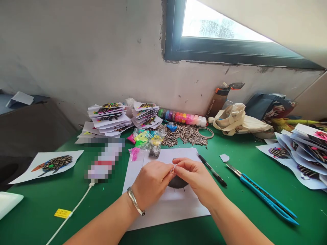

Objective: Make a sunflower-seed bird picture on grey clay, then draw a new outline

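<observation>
My left hand and my right hand meet above a sheet of white paper. Both are closed, thumbs and fingers pinched together at one spot. A small pale, shiny bit shows between the fingertips, too small to name. Beneath them a dark rounded shape lies on the paper, with two short thin lines below it; my hands cover part of it. Just right of my right hand is a black pen. Beyond the hands lie small bags of coloured clay in pink, yellow, green and grey.
Striped sunflower seeds are heaped behind the clay bags. A blue craft knife lies at right. Stacked seed-picture cards stand at the back left, others at right. A white cable, cloth bag and bottle are around.
</observation>
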`<state>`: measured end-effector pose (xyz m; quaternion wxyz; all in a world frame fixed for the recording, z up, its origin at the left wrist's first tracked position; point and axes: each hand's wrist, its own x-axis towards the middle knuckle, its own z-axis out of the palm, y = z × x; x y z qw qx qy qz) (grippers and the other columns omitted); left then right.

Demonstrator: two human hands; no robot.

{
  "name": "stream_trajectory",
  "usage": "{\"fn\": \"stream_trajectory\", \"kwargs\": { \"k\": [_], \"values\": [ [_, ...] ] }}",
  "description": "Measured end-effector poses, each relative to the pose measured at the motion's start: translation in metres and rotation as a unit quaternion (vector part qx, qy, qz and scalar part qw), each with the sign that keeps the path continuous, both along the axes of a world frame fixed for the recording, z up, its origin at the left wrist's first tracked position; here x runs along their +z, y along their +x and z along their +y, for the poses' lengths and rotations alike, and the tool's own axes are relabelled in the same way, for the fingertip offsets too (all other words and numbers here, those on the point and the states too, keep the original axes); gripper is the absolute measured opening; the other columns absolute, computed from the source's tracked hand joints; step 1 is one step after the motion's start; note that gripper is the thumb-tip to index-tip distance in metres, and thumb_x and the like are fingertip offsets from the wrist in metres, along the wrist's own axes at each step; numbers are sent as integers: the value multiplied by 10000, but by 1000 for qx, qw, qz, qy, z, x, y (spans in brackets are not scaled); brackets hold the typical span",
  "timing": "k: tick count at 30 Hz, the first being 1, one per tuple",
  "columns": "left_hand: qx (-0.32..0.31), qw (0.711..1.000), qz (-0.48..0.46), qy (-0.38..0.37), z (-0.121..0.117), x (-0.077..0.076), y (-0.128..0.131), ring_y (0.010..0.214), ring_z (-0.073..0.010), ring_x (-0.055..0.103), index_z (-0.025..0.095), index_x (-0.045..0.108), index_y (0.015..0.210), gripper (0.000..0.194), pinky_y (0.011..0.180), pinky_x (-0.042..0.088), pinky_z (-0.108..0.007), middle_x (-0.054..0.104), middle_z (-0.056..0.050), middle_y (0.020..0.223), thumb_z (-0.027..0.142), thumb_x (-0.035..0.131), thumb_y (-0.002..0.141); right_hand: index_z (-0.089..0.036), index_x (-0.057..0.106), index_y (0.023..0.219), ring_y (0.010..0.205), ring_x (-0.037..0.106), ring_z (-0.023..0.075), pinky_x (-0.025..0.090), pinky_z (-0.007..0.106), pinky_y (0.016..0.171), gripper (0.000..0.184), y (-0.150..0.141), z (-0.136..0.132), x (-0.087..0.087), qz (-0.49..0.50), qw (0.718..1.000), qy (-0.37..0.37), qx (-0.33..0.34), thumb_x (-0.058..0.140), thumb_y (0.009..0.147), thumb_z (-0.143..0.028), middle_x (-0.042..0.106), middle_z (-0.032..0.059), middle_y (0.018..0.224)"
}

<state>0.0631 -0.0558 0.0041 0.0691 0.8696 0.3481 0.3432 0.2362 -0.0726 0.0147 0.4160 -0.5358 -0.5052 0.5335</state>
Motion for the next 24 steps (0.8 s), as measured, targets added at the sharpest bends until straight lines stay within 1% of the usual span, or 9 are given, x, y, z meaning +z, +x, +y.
{"fn": "stream_trajectory", "kwargs": {
  "k": [4,7,11,15,18,21,24],
  "values": [
    [7,1000,0,25,-1,1,0,636,-162,617,170,684,924,223,623,469,-282,667,-27,670,207,465,947,-210,733,724,1131,540,268,412,382,933,215,2,-1,3,1,1000,3,11,696,750,-420,609,68,1191],
    [18,999,0,31,-2,3,-1,640,-162,627,181,686,901,239,631,489,-281,663,-28,658,211,453,946,-201,708,723,1115,547,263,443,374,902,210,1,-1,4,4,1000,14,18,711,735,-411,589,72,1206],
    [15,1000,-15,23,-4,6,0,667,-162,644,189,687,889,238,656,512,-277,673,-35,681,221,457,941,-212,675,718,1096,543,243,448,380,907,145,-2,-4,6,-39,997,73,5,694,743,-354,593,63,1152],
    [0,999,-30,-20,-5,7,1,643,-149,633,185,686,885,218,625,506,-257,677,-28,694,203,473,929,-218,642,695,1086,538,230,440,385,924,87,-3,-5,7,-69,990,119,4,659,752,-281,597,54,1097],
    [-8,999,-30,-42,-6,7,2,630,-143,625,192,686,875,219,612,502,-248,676,-23,689,208,474,928,-215,602,670,1110,522,229,457,358,892,83,-3,-5,7,-51,991,123,13,636,745,-233,593,46,1050],
    [-7,999,-34,-23,-6,7,2,643,-149,635,195,684,857,235,636,512,-257,679,-29,686,221,463,934,-211,565,652,1110,513,232,475,330,828,100,-5,-4,7,-23,993,113,19,619,735,-210,587,42,1004],
    [-5,999,-32,5,-7,6,3,650,-152,642,193,680,859,236,649,518,-264,680,-32,687,218,459,937,-205,538,636,1083,515,236,472,325,805,123,-6,-4,6,4,994,104,22,614,732,-214,580,42,966]
  ]
}}
